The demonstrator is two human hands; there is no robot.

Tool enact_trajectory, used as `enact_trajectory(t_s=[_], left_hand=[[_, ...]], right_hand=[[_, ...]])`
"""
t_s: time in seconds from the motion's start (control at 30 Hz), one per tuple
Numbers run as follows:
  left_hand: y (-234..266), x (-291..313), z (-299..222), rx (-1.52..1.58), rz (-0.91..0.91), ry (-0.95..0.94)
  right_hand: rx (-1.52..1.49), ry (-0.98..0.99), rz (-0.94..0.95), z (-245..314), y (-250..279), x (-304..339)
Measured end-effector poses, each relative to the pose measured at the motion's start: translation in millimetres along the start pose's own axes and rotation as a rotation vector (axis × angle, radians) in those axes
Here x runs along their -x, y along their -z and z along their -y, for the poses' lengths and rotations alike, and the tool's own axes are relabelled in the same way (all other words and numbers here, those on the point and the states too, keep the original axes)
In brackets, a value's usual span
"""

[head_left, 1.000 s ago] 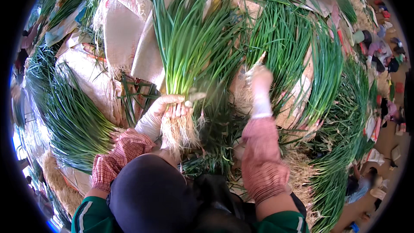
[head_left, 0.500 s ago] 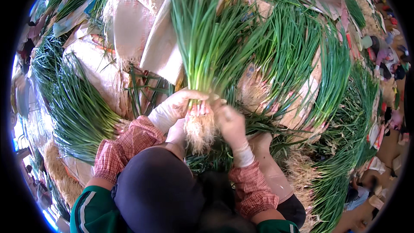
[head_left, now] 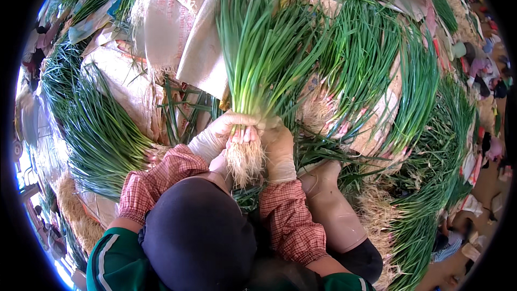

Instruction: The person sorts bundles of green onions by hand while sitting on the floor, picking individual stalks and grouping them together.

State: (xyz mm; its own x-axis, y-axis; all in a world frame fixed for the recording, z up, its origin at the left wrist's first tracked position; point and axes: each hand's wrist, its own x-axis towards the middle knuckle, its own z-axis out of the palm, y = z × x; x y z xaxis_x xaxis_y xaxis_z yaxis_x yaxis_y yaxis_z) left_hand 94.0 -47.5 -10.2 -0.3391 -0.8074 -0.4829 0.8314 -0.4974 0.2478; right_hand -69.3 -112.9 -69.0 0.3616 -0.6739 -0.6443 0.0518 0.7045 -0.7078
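A bunch of green onions (head_left: 250,64) stands upright in front of me, its long leaves fanning out at the top and pale stringy roots hanging below. My left hand (head_left: 223,129), in a pale glove, is wrapped round the stems just above the pinkish-white bases. On the other side my right hand (head_left: 276,136), gloved too, closes on the same stems; its fingertips are slightly blurred. Both forearms wear red checked sleeves. Beside my left arm lies another bunch of green onions (head_left: 102,129), roots turned toward me.
More green onions (head_left: 361,59) lie in bundles to the right, over brown sheeting. A heap of trimmed leaves and roots (head_left: 382,215) sits by my right leg. White woven sacks (head_left: 169,27) cover the ground ahead. A dark rounded shape (head_left: 199,231) fills the lower middle. People (head_left: 479,67) are at the far right.
My right hand has moved left and up against the stems, from just beside them. The bunch has shifted slightly, and its leaves spread wider to the right.
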Motion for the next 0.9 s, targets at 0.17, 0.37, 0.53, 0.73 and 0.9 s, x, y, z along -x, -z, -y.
enact_trajectory(t_s=[0.17,0.37,0.53,0.73,0.9], left_hand=[[27.4,-4.0,4.7,0.361,0.223,0.055],[1.8,0.2,-4.8,0.165,0.168,-0.120],[-4.6,23.6,-16.7,-0.178,-0.127,-0.223],[-26.4,12.8,-2.4,-0.414,-0.248,-0.220],[-40.9,18.5,-13.3,-0.273,-0.244,-0.097]], right_hand=[[-0.308,-0.005,0.215,38.6,-32.8,11.9],[0.122,0.166,-0.114,52.1,-39.0,-3.9],[1.578,0.099,0.015,84.9,-30.1,10.8],[0.961,0.521,-0.192,141.0,-77.7,-32.8],[-0.006,0.386,-0.052,136.2,-84.9,-13.5]])
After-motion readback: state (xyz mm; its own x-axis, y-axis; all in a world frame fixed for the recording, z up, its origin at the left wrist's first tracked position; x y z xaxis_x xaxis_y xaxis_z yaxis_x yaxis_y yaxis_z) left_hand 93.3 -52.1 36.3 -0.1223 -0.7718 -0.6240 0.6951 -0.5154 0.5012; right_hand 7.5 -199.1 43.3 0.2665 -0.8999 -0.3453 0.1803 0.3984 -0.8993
